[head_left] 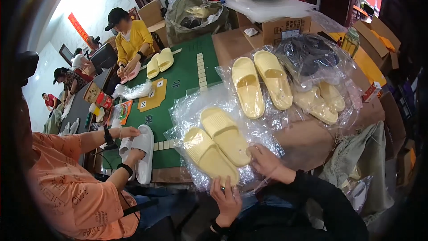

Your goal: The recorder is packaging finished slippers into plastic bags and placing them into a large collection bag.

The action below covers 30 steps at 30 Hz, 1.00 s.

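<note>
Yellow slippers [225, 139], held by left hand [226, 203] and right hand [269, 163], lie near another pair [247, 91].

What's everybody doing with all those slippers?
The person's left hand and right hand are at the near ends of two yellow slippers, which lie on or inside clear plastic. To the left, someone in an orange shirt is handling pale slippers. Farther off, someone in a yellow top has pink slippers.
</note>
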Tool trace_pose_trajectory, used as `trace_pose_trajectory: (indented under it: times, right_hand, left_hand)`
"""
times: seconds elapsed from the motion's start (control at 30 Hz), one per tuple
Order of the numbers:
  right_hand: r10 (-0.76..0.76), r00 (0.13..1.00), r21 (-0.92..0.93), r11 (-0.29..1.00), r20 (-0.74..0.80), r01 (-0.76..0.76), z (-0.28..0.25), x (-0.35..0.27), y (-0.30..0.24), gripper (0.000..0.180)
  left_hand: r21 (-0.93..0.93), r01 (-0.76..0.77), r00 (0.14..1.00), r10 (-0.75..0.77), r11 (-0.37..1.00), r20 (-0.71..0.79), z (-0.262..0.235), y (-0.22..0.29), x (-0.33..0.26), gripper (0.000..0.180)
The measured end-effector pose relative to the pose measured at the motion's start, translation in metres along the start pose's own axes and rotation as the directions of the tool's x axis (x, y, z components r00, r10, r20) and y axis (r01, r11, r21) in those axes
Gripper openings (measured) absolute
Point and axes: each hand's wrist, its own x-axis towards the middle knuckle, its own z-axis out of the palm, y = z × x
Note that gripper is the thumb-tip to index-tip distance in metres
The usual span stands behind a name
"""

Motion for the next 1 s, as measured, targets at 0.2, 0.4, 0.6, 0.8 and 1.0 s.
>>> trace_pose_trajectory:
  times: [0.2, 0.4, 0.6, 0.8, 1.0]
  right_hand:
    - [0.097, 0.980, -0.018, 0.995, 0.173, -0.095, 0.003, -0.003, -0.021, 0.022]
    - [-0.164, 0.887, 0.083, 0.986, 0.432, 0.143, 0.030, -0.013, -0.016, 0.029]
    - [-0.337, 0.854, 0.208, 0.939, 0.397, 0.274, 0.043, -0.017, -0.012, 0.029]
    - [-0.158, 0.882, 0.082, 0.987, 0.445, 0.135, 0.020, -0.010, -0.034, 0.053]
    - [-0.235, 0.867, 0.062, 0.971, 0.439, 0.232, 0.000, -0.014, -0.064, 0.043]
  left_hand:
    - [-0.147, 0.321, 0.945, -0.326, 0.936, -0.015, -0.003, -0.003, -0.014, 0.064]
    - [-0.434, 0.629, 0.773, -0.580, 0.645, 0.259, -0.006, -0.008, -0.015, 0.048]
    - [-0.398, 0.590, 0.806, -0.483, 0.703, 0.341, 0.007, -0.006, -0.026, 0.011]
    - [-0.241, 0.559, 0.808, -0.457, 0.793, 0.371, -0.005, 0.010, -0.012, 0.026]
    - [-0.051, 0.355, 0.932, -0.357, 0.934, -0.054, -0.009, -0.007, -0.007, 0.072]
